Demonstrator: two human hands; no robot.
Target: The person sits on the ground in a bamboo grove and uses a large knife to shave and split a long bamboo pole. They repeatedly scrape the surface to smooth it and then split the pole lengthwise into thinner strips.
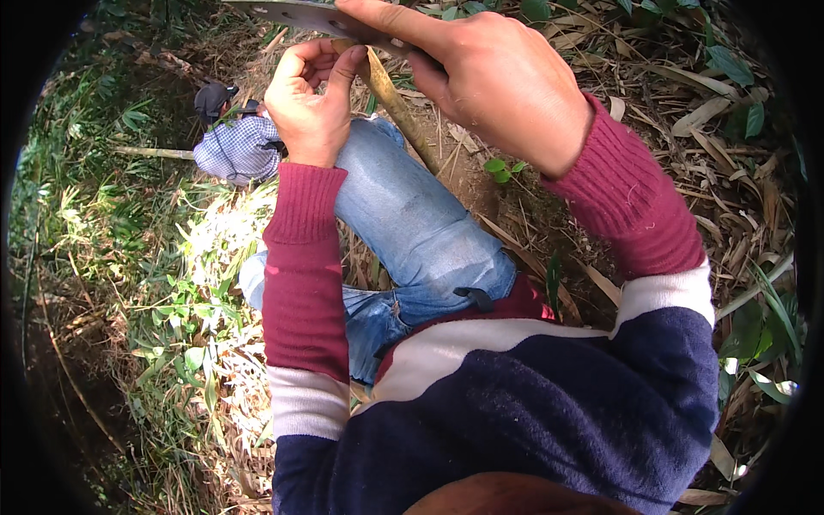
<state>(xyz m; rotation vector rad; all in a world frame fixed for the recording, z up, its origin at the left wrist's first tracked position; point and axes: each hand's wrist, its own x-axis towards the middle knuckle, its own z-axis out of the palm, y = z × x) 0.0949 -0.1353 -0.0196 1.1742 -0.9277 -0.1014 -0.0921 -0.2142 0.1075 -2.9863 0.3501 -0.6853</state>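
My left hand [311,107] is closed, with thumb and fingers pinching the upper end of a yellowish-brown stick [399,112] that looks like bamboo. The stick slants down to the right past my knee towards the ground. At the top edge, my right hand [506,90] grips a broad, flat grey metal blade [300,14] with holes in it, its index finger stretched along the metal. The blade lies just above the stick's end and the left fingertips; whether they touch, I cannot tell. Its handle and part of its length are hidden or out of view.
My bent leg in blue jeans [412,210] lies under the hands. To the left, another person in a checked shirt [236,150] and dark cap crouches beside a pale pole [154,153]. Dry leaves [704,112] and green plants [180,318] cover the ground around.
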